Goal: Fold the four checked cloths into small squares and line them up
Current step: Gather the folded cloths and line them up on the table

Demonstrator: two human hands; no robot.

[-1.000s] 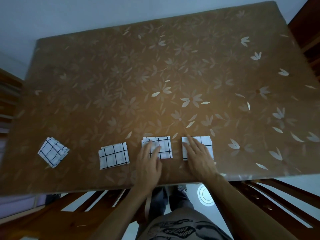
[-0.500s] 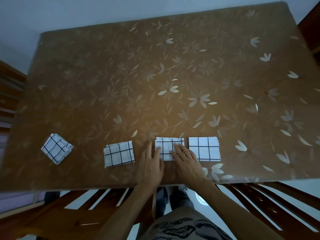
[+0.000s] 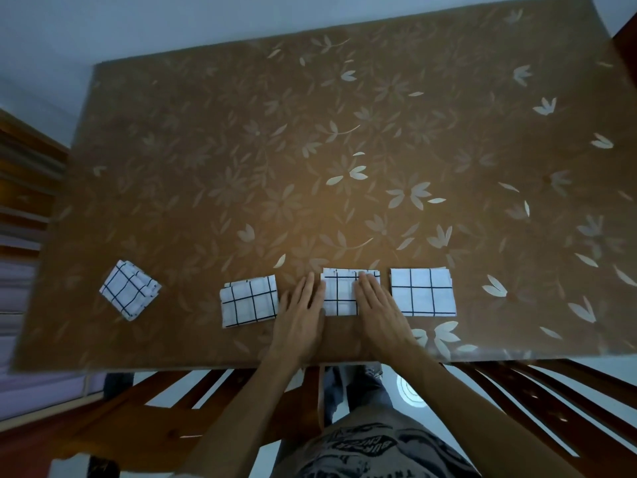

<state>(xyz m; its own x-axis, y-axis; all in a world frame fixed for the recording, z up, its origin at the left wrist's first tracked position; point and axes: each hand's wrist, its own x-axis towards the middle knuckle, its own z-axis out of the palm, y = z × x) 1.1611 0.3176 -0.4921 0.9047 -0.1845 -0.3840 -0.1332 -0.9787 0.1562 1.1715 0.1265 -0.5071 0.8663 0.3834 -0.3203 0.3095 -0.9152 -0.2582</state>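
Several white cloths with black checks lie folded into small squares near the table's front edge. The rightmost cloth (image 3: 422,292) lies square and free. Beside it on the left is the third cloth (image 3: 339,291); my right hand (image 3: 377,310) lies flat on its right part and my left hand (image 3: 303,313) lies flat at its left edge, fingers straight. The second cloth (image 3: 249,301) lies slightly askew just left of my left hand. The leftmost cloth (image 3: 130,290) sits apart, turned like a diamond.
The brown table (image 3: 310,150) has a flower-patterned cover. Its front edge runs just below my hands. Wooden chairs (image 3: 551,401) stand below the front edge and at the left side (image 3: 24,174).
My right hand left the rightmost cloth and moved left onto the third cloth. My left hand shifted to that cloth's left edge. The camera view moved a little.
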